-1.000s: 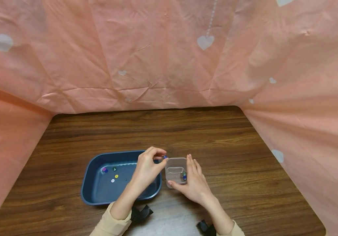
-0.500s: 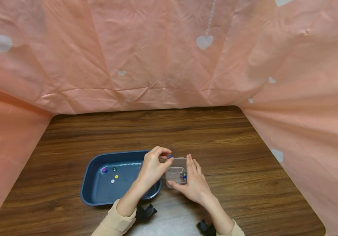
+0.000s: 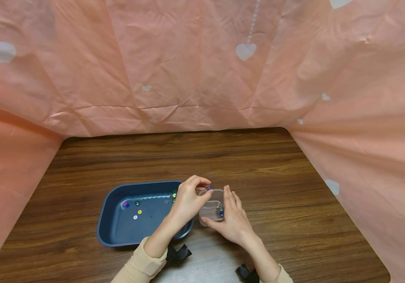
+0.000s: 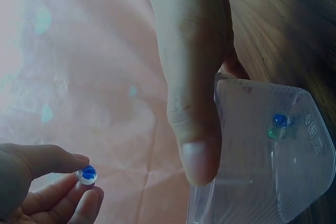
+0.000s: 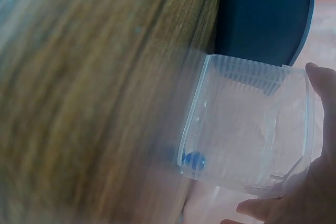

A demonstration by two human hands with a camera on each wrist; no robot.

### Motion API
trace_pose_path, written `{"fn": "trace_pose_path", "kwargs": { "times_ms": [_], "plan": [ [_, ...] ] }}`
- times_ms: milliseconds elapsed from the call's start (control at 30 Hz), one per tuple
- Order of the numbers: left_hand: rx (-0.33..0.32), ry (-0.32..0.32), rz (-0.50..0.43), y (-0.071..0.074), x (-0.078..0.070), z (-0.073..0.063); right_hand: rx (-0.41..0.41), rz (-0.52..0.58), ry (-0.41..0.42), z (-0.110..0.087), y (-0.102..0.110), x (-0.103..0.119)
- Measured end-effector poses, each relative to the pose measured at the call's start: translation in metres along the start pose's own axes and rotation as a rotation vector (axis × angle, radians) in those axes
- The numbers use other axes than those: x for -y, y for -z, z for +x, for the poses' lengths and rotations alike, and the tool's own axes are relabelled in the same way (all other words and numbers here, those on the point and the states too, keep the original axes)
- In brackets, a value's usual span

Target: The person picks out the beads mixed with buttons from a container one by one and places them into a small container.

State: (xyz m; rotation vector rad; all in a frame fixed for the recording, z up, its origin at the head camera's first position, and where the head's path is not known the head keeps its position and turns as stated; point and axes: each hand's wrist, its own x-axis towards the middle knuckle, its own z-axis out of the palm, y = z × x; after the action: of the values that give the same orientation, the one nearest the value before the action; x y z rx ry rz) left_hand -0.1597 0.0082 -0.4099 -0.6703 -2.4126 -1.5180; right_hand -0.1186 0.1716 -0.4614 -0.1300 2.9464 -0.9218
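Observation:
My left hand [image 3: 189, 198] pinches a clear marble with a blue swirl [image 4: 87, 176] between thumb and fingertips, above the far part of a clear plastic container [image 3: 206, 215]. That square, see-through container stands on the table. In the left wrist view, a blue marble [image 4: 280, 120] and a green marble [image 4: 272, 132] lie together inside it. My right hand [image 3: 234, 220] holds the container, thumb over its near side and fingers along the right side. In the right wrist view, a blue marble [image 5: 195, 160] shows through the clear wall.
Left of the container stands a dark blue tub [image 3: 146, 234] with several small coloured pieces and marbles, such as a green marble [image 3: 137, 203] and a yellow disc [image 3: 139, 212]. My left forearm crosses its right side. A pink curtain [image 3: 188, 78] surrounds the wooden table [image 3: 277, 169].
My left hand has moved right with the marble, from the container's left edge to over it. More pieces in the tub's right end have come into view. My right hand has stayed in place.

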Motion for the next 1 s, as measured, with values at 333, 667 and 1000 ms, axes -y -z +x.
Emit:
{"fn": "trace_pose_path", "kwargs": {
  "times_ms": [333,667,1000],
  "plan": [
    [0.040,0.016,-0.040,-0.0030,-0.0020,0.0009,0.006,0.002,-0.008,0.0007,-0.0009,-0.0006],
    [0.048,0.009,-0.041,-0.0076,-0.0006,0.0040,0.006,-0.002,-0.009,0.0010,-0.0011,-0.0005],
    [0.047,0.001,-0.059,-0.0077,-0.0007,0.0041,0.009,0.000,-0.013,0.0015,-0.0010,-0.0013]
  ]
}}
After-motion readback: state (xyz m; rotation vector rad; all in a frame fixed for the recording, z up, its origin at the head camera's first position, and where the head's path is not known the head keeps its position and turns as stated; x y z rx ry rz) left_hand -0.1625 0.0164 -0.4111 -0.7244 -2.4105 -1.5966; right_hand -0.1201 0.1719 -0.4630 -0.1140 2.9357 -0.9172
